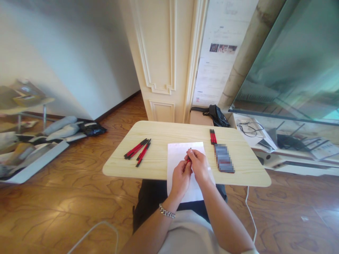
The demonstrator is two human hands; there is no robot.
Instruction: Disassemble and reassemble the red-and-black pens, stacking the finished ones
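My left hand [182, 175] and my right hand [199, 165] meet over a white sheet of paper [173, 151], both closed on one red-and-black pen [188, 160]. Its dark tip shows just above my right fingers; most of the pen is hidden by the hands. To the left, several red-and-black pens [135, 149] lie in a loose slanted group. A smaller bunch of similar pens [213, 137] lies side by side at the right. Below that bunch is a flat, phone-like object [224, 158] with a blurred-out face. The sheet hangs over the table's near edge.
The light wooden table [156, 132] has rounded corners and stands over my lap. A black bag [217, 115] rests beyond its far edge. At the right is a low cabinet [296, 167] below a large screen [293, 70]. A white cable [247, 203] hangs at the right.
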